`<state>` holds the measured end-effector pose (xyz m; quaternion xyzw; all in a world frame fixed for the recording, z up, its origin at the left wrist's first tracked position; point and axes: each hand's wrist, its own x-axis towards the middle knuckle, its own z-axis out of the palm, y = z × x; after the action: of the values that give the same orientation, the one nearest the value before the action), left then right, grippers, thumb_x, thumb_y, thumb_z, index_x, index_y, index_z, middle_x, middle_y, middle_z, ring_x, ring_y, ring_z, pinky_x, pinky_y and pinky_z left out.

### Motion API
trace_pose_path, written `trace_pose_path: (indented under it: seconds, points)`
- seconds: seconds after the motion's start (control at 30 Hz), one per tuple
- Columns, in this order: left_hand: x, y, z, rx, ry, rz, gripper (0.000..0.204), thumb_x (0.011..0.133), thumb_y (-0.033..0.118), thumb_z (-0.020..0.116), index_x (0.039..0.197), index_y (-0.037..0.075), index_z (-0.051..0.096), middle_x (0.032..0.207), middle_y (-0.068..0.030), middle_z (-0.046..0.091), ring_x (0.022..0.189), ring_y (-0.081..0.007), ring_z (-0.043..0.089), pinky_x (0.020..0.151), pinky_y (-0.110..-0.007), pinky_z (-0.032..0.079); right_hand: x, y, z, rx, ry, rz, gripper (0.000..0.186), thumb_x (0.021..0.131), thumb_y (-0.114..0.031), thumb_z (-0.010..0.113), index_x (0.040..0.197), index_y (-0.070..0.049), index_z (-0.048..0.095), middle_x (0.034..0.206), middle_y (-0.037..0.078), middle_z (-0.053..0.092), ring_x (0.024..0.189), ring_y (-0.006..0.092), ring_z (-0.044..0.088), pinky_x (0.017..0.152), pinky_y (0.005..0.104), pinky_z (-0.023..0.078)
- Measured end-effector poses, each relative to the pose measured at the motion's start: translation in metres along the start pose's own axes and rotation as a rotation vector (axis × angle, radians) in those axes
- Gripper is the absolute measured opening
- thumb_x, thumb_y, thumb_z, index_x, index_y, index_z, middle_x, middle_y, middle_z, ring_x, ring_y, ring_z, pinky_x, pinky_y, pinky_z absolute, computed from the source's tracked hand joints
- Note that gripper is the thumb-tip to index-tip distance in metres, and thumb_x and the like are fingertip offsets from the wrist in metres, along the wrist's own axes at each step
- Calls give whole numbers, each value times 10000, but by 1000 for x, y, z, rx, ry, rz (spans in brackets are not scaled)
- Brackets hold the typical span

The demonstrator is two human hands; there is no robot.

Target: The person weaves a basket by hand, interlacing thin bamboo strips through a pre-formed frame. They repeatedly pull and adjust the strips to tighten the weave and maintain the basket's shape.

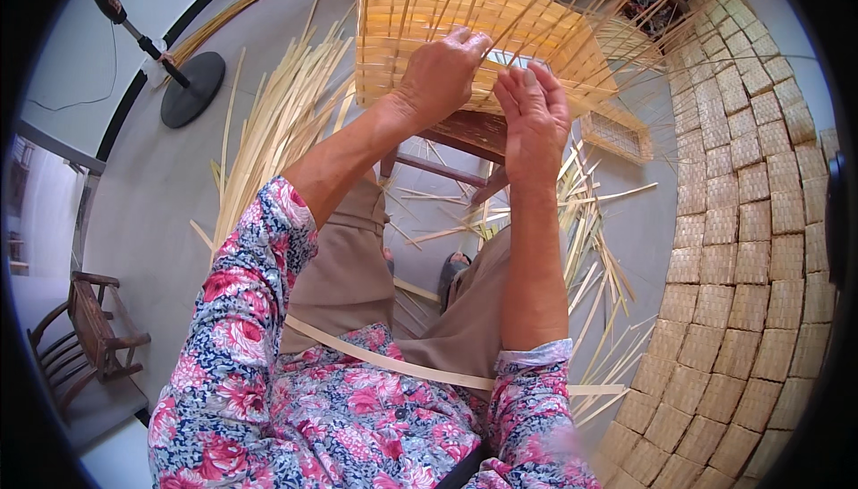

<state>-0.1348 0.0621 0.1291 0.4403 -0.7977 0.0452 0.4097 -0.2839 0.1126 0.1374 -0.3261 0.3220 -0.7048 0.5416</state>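
A half-woven bamboo basket (380, 64) rests on its side on a dark wooden stool (465, 134) in front of me, with many thin strips sticking up and away from its edge. At the near edge of the weave, my left hand (444, 76) is closed, its fingertips pinching a thin bamboo strip. Just right of it, my right hand (534, 113) has its fingers curled together around the lower end of another strip; the exact grip is partly hidden. One long flat bamboo strip (384, 362) lies across my lap, touched by neither hand.
Loose bamboo strips (286, 105) are piled on the floor to the left, with more scraps (590, 239) at right. A small woven basket (617, 136) stands beside the stool. Rows of woven pieces (724, 310) cover the right side. A fan stand (192, 89) and wooden chair (98, 328) are left.
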Motion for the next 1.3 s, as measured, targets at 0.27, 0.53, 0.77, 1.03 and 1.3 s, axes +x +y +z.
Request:
trace_pose_path:
  seconds: [0.27, 0.53, 0.77, 1.03, 1.3]
  points:
    - [-13, -23, -36, -114, -34, 82, 204, 888, 82, 685, 1079, 19, 648, 871, -143, 667, 813, -332, 667, 716, -419, 534, 15, 8, -64, 127, 261, 197, 200, 993, -177, 649, 1095, -24, 571, 949, 126, 667, 879, 260, 686, 850, 432, 616]
    - [-17, -25, -28, -54, -9, 99, 250, 889, 92, 708, 1123, 30, 645, 850, -128, 659, 795, -326, 661, 696, -403, 534, 31, 17, -65, 205, 236, 193, 180, 991, -153, 651, 1097, -41, 558, 919, 110, 663, 822, 238, 693, 752, 395, 631]
    - [-31, 0, -47, -348, 1, -100, 602, 906, 9, 709, 1429, 88, 422, 1186, -188, 661, 993, -246, 722, 738, -336, 609, 36, 18, -60, 237, 226, 213, 148, 982, -141, 665, 1071, -49, 591, 903, 96, 671, 809, 235, 700, 741, 388, 628]
    - [-3, 36, -17, 31, 19, 230, 219, 890, 101, 679, 1091, 53, 606, 1076, -169, 657, 880, -324, 704, 675, -389, 596, 38, 16, -66, 248, 189, 228, 112, 985, -143, 661, 1052, -67, 614, 897, 82, 688, 817, 223, 705, 745, 384, 622]
    - [13, 25, -1, 11, -30, 99, 129, 915, 106, 681, 1006, 73, 596, 882, -121, 640, 773, -343, 672, 631, -420, 541, 27, 9, -58, 214, 155, 232, 151, 997, -81, 594, 1146, -56, 592, 1025, 110, 687, 938, 230, 689, 871, 389, 589]
